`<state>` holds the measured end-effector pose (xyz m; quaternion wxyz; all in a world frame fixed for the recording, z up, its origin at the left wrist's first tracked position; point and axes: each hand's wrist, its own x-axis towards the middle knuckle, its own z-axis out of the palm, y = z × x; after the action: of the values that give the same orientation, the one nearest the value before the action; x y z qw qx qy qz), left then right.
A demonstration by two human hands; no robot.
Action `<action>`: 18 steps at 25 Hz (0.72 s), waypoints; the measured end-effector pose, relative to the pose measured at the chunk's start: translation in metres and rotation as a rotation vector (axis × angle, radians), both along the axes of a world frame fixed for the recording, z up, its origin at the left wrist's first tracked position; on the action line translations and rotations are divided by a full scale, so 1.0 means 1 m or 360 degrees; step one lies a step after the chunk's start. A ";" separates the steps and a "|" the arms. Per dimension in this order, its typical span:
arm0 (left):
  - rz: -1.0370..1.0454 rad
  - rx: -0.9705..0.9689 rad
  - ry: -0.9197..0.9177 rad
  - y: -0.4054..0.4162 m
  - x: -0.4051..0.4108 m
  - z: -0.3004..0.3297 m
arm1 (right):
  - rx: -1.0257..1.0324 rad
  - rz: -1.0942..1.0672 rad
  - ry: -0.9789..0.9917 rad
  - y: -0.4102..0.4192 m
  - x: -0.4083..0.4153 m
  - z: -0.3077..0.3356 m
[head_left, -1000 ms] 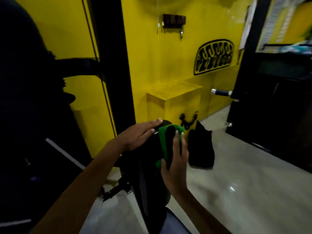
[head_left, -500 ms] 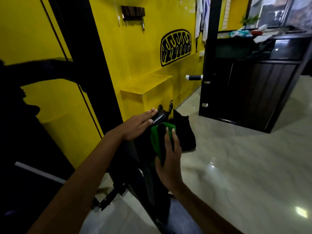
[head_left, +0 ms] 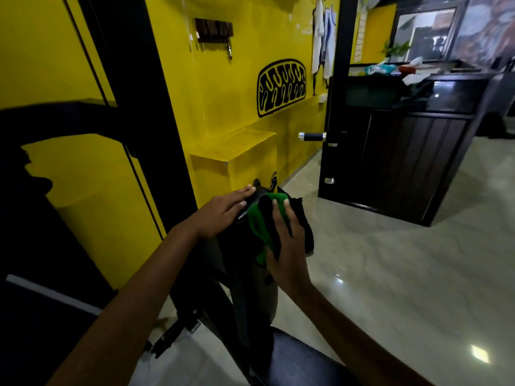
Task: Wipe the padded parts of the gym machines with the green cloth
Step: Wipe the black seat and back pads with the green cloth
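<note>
- So, the black padded backrest (head_left: 250,274) stands nearly upright, narrow and rounded at the top, with a smooth vinyl-looking skin that catches a bit of shine near the upper edge.
- left hand (head_left: 223,211) lies flat on the top left of the pad, fingers straight and together, just resting there.
- right hand (head_left: 284,246) presses the green cloth (head_left: 259,221) against the pad's upper right face, fingers laid out straight over it, not pinching.
- cloth looks soft and fuzzy, bunched and draped over the rounded top, touching both pad and palm.
- behind it: glossy yellow wall (head_left: 223,93) with a boxy yellow ledge (head_left: 237,151), a thick black machine upright (head_left: 145,107), a dark bag (head_left: 302,218) on the polished pale floor (head_left: 390,274).
</note>
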<state>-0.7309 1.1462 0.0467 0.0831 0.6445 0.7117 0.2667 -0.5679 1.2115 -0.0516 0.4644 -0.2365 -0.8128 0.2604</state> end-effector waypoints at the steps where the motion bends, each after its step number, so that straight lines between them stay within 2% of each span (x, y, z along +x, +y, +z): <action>1: 0.0019 0.0049 -0.0006 -0.001 0.002 -0.002 | -0.0006 0.0005 0.0008 -0.002 -0.001 -0.002; 5: 0.0070 0.0097 0.0048 -0.002 0.004 -0.005 | 0.0120 0.0136 -0.0002 -0.024 0.006 -0.028; 11: 0.0228 0.0139 0.0086 -0.002 0.014 -0.008 | 0.0024 0.0062 0.0003 0.037 -0.013 0.008; 15: 0.0536 0.0114 0.0207 -0.004 0.027 -0.015 | 0.0209 0.0252 -0.0022 0.058 -0.003 0.011; 18: 0.0864 0.0311 0.0239 0.001 0.044 -0.027 | 0.0477 0.0668 -0.0206 0.118 -0.011 0.057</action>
<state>-0.6869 1.1469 0.0198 -0.1066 0.4536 0.8331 0.2979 -0.5784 1.3296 0.0053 0.3771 -0.0074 -0.9016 0.2119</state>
